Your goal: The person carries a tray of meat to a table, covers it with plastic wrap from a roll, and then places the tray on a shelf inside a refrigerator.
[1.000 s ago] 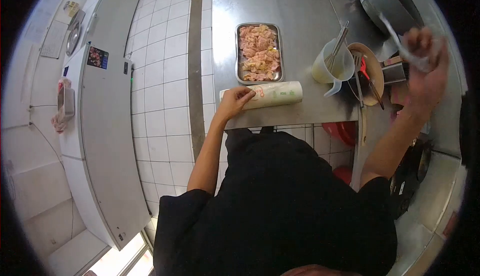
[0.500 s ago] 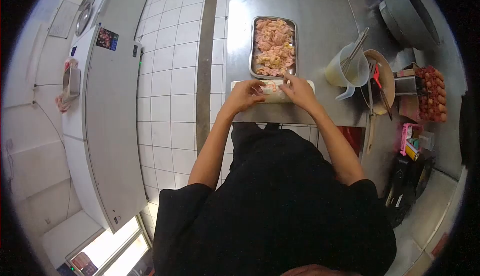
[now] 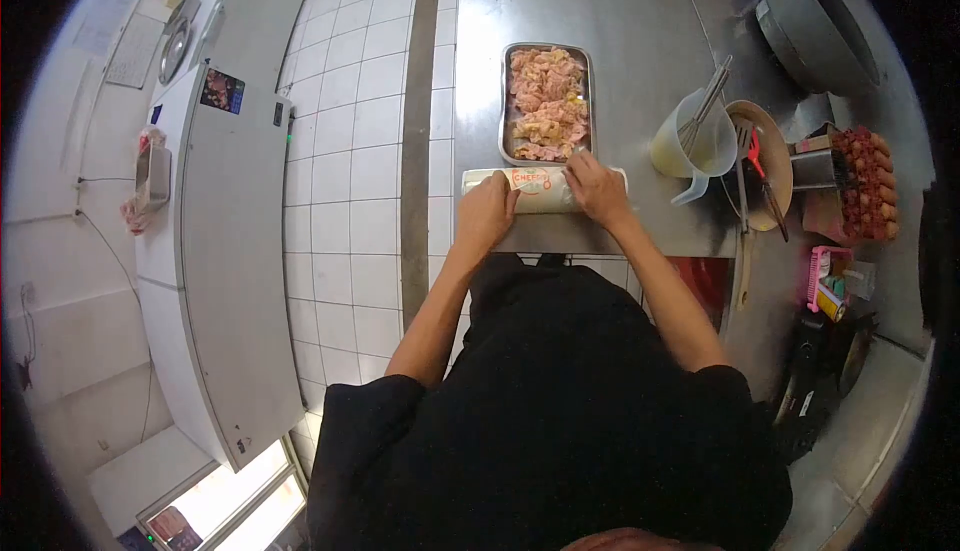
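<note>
A long white cling film roll [image 3: 545, 199] with orange print lies crosswise at the front edge of the steel table. My left hand [image 3: 487, 211] is closed on its left part, fingers curled over the top. Near the right end, my right hand [image 3: 597, 189] pinches at the upper side of the roll, thumb and fingers together. Whether a loose edge of film is between the fingertips is too small to make out. Just beyond the roll stands a steel tray [image 3: 504, 101] of raw sliced meat [image 3: 547, 101].
Right of the tray are a plastic jug [image 3: 672, 146] with a whisk [image 3: 708, 101] in it, and a pan [image 3: 788, 166] with red tongs [image 3: 757, 166]. Farther right are stacked eggs [image 3: 868, 186] and a large grey pot [image 3: 815, 31]. A white freezer [image 3: 235, 251] stands across the tiled floor.
My left hand has gone from spread fingers to curled ones pressing on the roll. My right fingers have closed together at the roll's upper side. The view has shifted slightly.
</note>
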`<move>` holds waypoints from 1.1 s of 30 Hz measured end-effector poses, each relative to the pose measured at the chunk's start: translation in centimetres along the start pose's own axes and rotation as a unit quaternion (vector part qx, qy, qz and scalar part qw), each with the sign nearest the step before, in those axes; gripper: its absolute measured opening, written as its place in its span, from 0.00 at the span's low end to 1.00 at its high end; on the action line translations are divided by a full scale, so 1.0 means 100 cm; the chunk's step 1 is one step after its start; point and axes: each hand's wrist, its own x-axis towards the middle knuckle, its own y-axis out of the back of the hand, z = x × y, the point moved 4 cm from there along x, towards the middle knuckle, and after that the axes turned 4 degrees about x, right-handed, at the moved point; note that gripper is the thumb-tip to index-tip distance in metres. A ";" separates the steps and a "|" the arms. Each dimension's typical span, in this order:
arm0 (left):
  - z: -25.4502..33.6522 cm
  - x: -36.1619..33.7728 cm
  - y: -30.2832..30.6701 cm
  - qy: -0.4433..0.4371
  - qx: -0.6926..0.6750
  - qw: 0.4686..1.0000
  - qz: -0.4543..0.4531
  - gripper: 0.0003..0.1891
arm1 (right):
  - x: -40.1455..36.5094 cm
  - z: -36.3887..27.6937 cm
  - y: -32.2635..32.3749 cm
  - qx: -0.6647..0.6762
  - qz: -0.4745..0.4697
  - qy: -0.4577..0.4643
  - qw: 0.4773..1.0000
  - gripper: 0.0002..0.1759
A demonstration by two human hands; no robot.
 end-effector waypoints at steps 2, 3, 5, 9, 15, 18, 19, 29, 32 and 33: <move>-0.004 -0.001 0.007 -0.011 -0.023 0.999 -0.033 0.12 | -0.001 0.000 -0.003 -0.030 0.014 -0.003 0.999 0.09; -0.006 -0.001 0.010 -0.022 -0.047 0.997 -0.065 0.12 | -0.001 0.001 -0.006 -0.029 0.016 -0.002 0.999 0.09; -0.019 -0.003 0.002 -0.049 -0.058 0.995 -0.065 0.12 | -0.002 0.003 -0.010 -0.047 0.031 0.007 0.998 0.08; -0.040 -0.025 -0.012 -0.072 0.021 0.997 -0.008 0.16 | -0.009 0.003 -0.011 -0.055 0.064 0.035 0.996 0.08; -0.068 -0.052 0.007 -0.002 -0.017 1.000 0.002 0.08 | -0.010 0.005 -0.003 -0.063 0.072 0.011 0.995 0.09; -0.039 -0.050 0.008 -0.053 -0.056 0.995 0.068 0.11 | 0.000 0.006 -0.002 -0.063 0.069 0.000 0.996 0.08; -0.033 -0.048 0.007 -0.022 -0.054 0.995 0.085 0.11 | 0.001 0.006 -0.002 -0.059 0.074 -0.002 0.996 0.08; -0.016 -0.032 -0.008 -0.082 0.013 0.989 0.123 0.11 | 0.003 0.004 -0.003 -0.030 0.080 -0.068 0.994 0.09; -0.005 -0.030 -0.001 -0.035 -0.005 0.990 0.135 0.09 | -0.002 0.002 -0.001 0.006 0.099 -0.052 0.994 0.09; 0.001 -0.029 0.002 -0.038 -0.005 0.990 0.134 0.09 | -0.003 0.000 0.001 0.005 0.101 -0.053 0.993 0.09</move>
